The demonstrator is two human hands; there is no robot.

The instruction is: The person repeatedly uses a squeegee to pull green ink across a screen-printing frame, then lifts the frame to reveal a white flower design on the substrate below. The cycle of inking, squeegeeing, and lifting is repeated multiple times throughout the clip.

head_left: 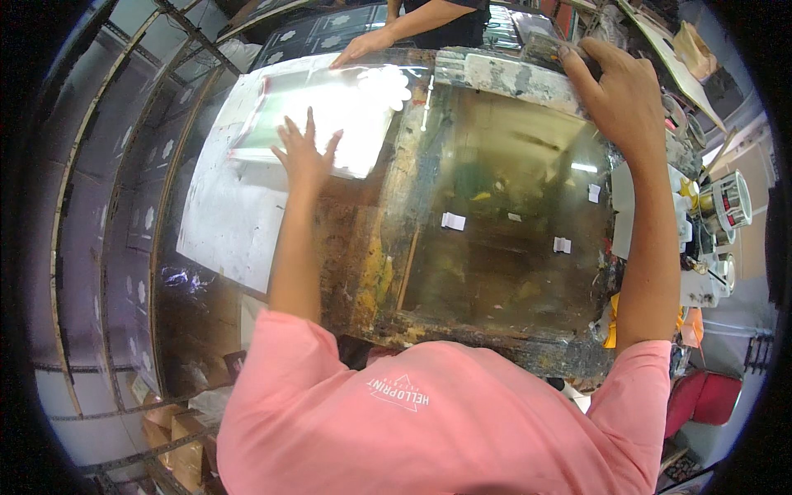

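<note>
My left hand (307,165) has its fingers spread over a glossy, glare-lit sheet (272,124); whether it presses on the sheet I cannot tell. Under that sheet lies a larger white board (223,219). At the far right, my right hand (623,95) curls over the far corner of a paint-stained screen-printing frame (503,73). Its fingertips are partly hidden there. The frame's translucent olive-brown mesh (511,272) carries several small white paper pieces (453,221). Across from me, another person's hand (363,48) rests at the sheet's far edge.
Metal racks (124,190) with dark patterned panels stand along the left. On the right are tubs (726,202) and an orange cloth or paper (691,327). A red chair (703,398) stands at the lower right. Brown paper bags (188,450) lie low at the left.
</note>
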